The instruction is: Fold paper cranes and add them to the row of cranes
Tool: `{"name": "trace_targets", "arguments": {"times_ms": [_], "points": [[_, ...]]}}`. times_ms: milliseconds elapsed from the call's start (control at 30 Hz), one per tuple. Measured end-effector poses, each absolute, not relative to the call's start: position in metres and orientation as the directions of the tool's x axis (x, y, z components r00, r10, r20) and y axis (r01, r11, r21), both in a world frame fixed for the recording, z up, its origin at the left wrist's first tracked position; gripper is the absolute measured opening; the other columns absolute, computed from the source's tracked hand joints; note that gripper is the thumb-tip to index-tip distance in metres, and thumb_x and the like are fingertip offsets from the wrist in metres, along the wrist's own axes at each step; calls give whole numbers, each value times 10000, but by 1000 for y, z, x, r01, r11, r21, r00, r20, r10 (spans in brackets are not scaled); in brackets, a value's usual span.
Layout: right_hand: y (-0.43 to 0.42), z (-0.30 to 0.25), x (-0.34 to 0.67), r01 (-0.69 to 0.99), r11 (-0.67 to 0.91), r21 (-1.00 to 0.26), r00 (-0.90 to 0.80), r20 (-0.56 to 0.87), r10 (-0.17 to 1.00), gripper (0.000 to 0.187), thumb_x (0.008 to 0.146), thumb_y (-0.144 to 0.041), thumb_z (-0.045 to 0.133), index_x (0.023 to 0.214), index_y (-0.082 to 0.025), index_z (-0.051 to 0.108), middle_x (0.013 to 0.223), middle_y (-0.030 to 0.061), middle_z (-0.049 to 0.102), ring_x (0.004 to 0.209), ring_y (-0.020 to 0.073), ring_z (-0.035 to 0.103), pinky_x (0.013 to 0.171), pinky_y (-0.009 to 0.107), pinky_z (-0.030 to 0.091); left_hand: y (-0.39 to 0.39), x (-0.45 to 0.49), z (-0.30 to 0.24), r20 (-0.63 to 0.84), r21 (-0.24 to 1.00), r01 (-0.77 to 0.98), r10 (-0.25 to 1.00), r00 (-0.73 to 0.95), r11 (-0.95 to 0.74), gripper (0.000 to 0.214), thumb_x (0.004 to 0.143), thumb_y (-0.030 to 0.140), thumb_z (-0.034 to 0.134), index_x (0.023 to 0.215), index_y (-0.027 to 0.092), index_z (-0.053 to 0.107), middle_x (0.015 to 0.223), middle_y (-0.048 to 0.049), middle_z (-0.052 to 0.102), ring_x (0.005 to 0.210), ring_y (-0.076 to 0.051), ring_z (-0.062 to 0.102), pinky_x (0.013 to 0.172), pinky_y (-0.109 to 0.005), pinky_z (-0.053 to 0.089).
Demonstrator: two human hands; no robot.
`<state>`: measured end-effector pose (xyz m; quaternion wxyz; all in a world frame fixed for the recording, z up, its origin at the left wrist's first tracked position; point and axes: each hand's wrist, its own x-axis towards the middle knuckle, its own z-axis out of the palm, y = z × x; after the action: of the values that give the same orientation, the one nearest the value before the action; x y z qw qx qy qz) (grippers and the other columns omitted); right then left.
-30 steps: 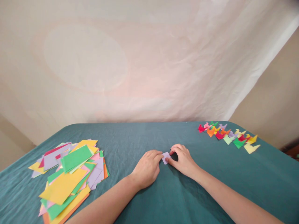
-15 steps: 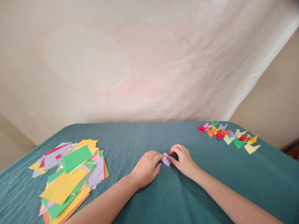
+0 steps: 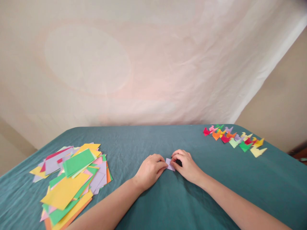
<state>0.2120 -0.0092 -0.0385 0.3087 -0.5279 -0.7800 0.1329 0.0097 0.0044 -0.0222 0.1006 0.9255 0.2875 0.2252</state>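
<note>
A small folded piece of lilac paper [image 3: 170,164] lies between my two hands, low over the table near its middle. My left hand [image 3: 151,168] pinches the paper's left edge between thumb and fingertips. On the other side, the thumb and index finger of my right hand [image 3: 184,164] close on its right edge, the other fingers curled above. Fingertips cover both side edges of the paper, so its exact fold cannot be made out.
A loose pile of coloured paper sheets [image 3: 64,188] spreads over the left of the green-clothed table [image 3: 144,140]. Several folded paper birds [image 3: 233,140] stand in rows at the far right. Behind the table hangs a pale cloth [image 3: 153,64].
The lilac paper has turned slightly between my fingers. My left fingers have drawn together into a pinch at its left edge, and my right fingers have shifted a little.
</note>
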Motion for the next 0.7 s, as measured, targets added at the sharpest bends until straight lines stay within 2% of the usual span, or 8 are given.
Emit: {"name": "trace_targets", "arguments": {"times_ms": [133, 267, 500, 700], "points": [[-10, -36, 212, 744, 400, -535, -253, 328, 910, 93, 815, -245, 573, 735, -221, 614, 914, 16, 595, 913, 182, 540, 849, 357, 359, 3, 10, -19, 359, 282, 501, 574, 736, -818, 171, 884, 221, 481, 955, 196, 634, 957, -49, 604, 901, -182, 541, 810, -318, 427], [-13, -35, 212, 779, 375, -503, -228, 330, 916, 19, 794, -231, 586, 783, -216, 592, 894, 18, 589, 908, 186, 537, 842, 363, 360, 2, 9, -17, 348, 305, 505, 588, 730, -808, 173, 864, 240, 517, 998, 183, 610, 987, -55, 618, 926, -194, 550, 841, -338, 424], [-20, -30, 213, 813, 342, -472, -221, 294, 930, 115, 766, -269, 613, 860, -225, 564, 923, 36, 579, 918, 211, 531, 824, 375, 371, 3, 8, -18, 350, 342, 483, 586, 731, -806, 188, 864, 190, 493, 1017, 189, 602, 999, -48, 629, 931, -191, 558, 842, -332, 432], [-19, -28, 215, 807, 363, -465, -257, 277, 926, 109, 777, -284, 607, 867, -234, 571, 949, 37, 573, 937, 215, 529, 823, 375, 377, 4, 8, -18, 363, 329, 471, 570, 737, -818, 175, 881, 194, 469, 968, 185, 620, 952, -48, 641, 891, -173, 573, 806, -303, 444]]}}
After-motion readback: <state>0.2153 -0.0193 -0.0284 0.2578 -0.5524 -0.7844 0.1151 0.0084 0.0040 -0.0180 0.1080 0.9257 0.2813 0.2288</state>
